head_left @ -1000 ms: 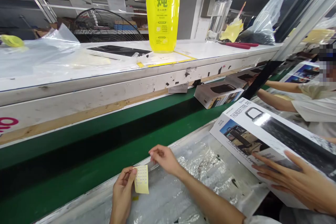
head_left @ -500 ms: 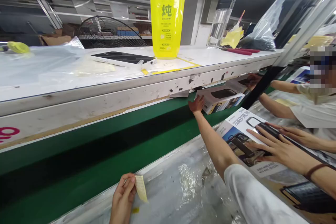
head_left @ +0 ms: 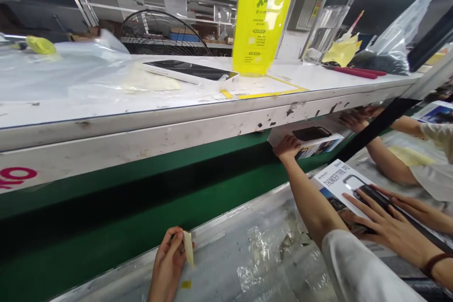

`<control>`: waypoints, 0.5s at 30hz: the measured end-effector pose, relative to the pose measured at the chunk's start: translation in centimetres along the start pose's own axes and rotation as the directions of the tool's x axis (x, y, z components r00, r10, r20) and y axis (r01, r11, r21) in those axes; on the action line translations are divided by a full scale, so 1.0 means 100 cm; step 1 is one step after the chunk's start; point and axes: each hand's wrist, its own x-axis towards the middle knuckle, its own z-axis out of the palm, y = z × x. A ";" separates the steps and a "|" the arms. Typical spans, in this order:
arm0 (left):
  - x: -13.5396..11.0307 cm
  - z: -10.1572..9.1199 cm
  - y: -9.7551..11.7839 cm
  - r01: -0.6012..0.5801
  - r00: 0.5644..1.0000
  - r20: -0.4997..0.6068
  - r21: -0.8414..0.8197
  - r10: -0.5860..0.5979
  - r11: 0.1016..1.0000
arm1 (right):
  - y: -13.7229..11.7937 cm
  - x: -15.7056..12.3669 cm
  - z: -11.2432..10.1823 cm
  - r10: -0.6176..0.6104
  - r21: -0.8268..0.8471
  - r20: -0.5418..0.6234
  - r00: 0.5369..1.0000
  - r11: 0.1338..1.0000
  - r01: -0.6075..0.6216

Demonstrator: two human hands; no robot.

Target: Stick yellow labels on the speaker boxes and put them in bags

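One pale-yellow paper slip (head_left: pixel 188 248) is sitting pinched in the left hand (head_left: pixel 170 257) at seven o'clock. The right hand (head_left: pixel 287 147) is touching a speaker carton (head_left: pixel 312 133) lying on the green conveyor belt (head_left: pixel 215 186) at three o'clock, grip unclear. Reaching is looking complete; the carton is not yet leaving the belt.

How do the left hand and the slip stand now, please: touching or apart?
Touching. The head view shows the left hand pinching the slip by its upper end, between thumb and fingers.
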 end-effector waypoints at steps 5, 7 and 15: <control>0.003 0.000 0.003 0.040 0.999 -0.004 -0.104 -0.041 0.994 | -0.030 -0.058 -0.013 -0.151 0.081 0.032 0.988 0.986 0.148; 0.001 0.001 0.004 0.042 0.999 0.002 -0.123 -0.042 0.992 | -0.050 -0.093 -0.022 -0.257 0.141 0.050 0.965 0.958 0.248; -0.013 0.004 0.011 -0.013 1.000 -0.007 -0.072 0.013 0.997 | -0.100 -0.266 -0.092 -0.789 0.546 0.012 0.614 0.519 0.657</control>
